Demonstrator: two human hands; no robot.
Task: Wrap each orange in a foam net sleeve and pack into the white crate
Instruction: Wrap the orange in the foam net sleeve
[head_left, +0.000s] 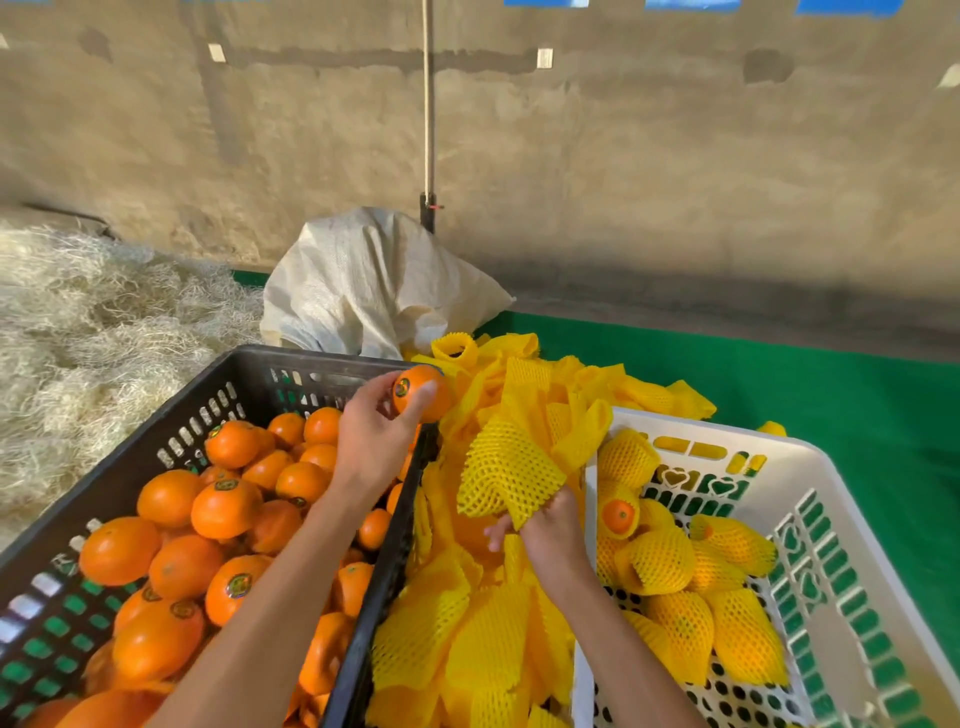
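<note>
My left hand (375, 436) holds a stickered orange (422, 391) above the far right corner of the black crate (171, 415), which is full of loose oranges (223, 506). My right hand (545, 530) grips a yellow foam net sleeve (506, 475), lifted from the pile of sleeves (467, 634) between the two crates. The white crate (810, 488) on the right holds several oranges wrapped in yellow sleeves (670, 561).
A white woven sack (374, 280) stands behind the crates against a concrete wall. Pale straw-like shavings (93, 332) cover the floor at left. Green matting (779, 379) lies under and beyond the white crate. A pole (428, 104) rises behind the sack.
</note>
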